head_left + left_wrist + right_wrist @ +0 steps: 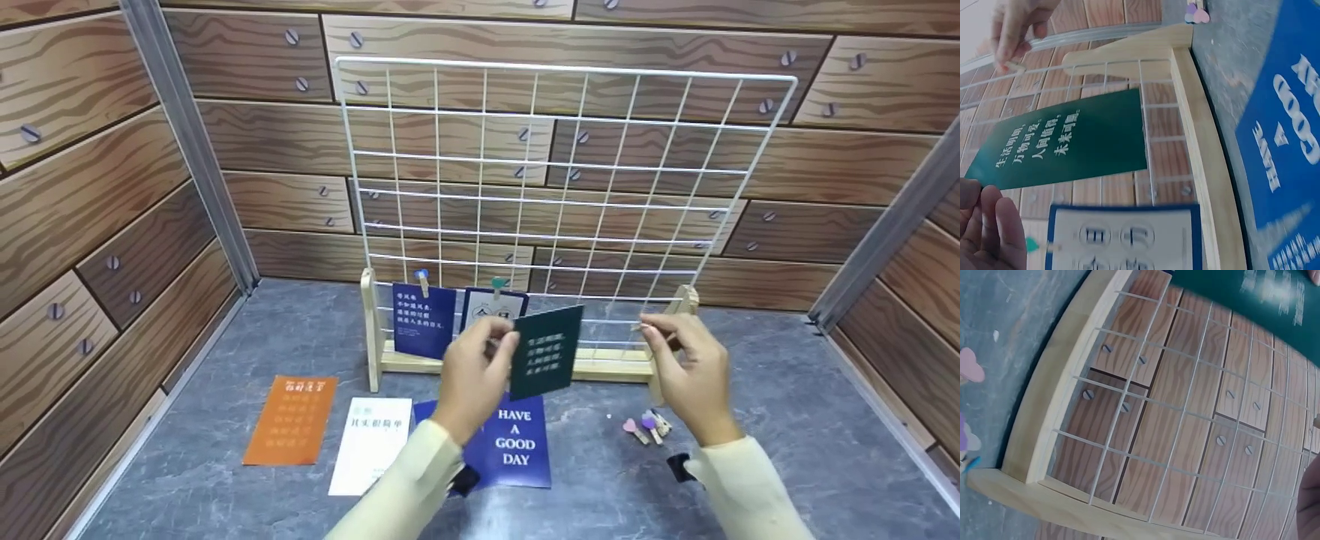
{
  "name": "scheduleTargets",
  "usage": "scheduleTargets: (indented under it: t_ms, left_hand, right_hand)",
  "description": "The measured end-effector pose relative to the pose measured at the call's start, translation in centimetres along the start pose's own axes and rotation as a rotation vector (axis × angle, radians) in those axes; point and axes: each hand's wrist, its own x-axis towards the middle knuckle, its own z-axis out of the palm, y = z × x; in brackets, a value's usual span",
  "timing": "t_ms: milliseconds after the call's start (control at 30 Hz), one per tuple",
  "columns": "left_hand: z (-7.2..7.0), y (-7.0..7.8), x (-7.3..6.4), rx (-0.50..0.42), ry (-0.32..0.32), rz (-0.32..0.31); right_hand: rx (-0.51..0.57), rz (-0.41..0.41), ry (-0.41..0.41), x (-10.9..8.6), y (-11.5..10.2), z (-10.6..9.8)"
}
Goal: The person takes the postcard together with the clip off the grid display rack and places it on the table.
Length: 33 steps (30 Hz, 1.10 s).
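Head view bright, even; print on my green card [547, 352] soft. Left wrist view hazy, washed out toward 10 o'clock. Right wrist view: glare whitens that print near 2 o'clock; wooden base [1043, 394] bows.

Around the dark green card [547, 352] we see a white grid [525, 162] and brown wood-grain wall [262, 127] at twelve o'clock, pink-topped clip [632, 428] at four, white card [371, 446] at eight.

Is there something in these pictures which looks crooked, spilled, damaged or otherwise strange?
I see no spill or damage. One small oddity: a tiny white speck on the grey table, near the pink heart clip; I cannot tell what it is. The green card tilts in the left hand, which seems normal.
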Motion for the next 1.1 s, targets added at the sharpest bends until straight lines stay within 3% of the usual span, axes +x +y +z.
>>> scheduleTargets:
  t_ms: [200, 467, 667, 867, 967, 1100]
  left_hand:
    - [-3.5, -0.7, -0.8, -0.011, -0.017, -0.039]
    - [-7.3, -1.9, -1.5, 0.006, -0.032, -0.085]
    - [-8.9, -2.5, -1.7, 0.050, -0.048, -0.116]
    - [-10.1, -2.5, -1.6, 0.046, -0.048, -0.133]
    - [-10.3, -2.7, -1.7, 0.047, -0.101, -0.165]
    - [-10.4, -3.3, -2.0, 0.044, -0.224, -0.218]
  right_hand:
    - [0.021, -0.008, 0.022, -0.7, -1.2, -0.3]
    - [0.032, 0.106, -0.019, -1.9, -1.7, -0.7]
    - [0.019, 0.182, -0.037, -2.8, -1.2, -1.0]
    - [-0.038, 0.205, -0.060, -3.3, -0.4, -1.1]
    - [-0.063, 0.209, -0.078, -3.9, 0.8, -0.9]
    - [-0.065, 0.210, -0.110, -4.7, 2.4, -0.6]
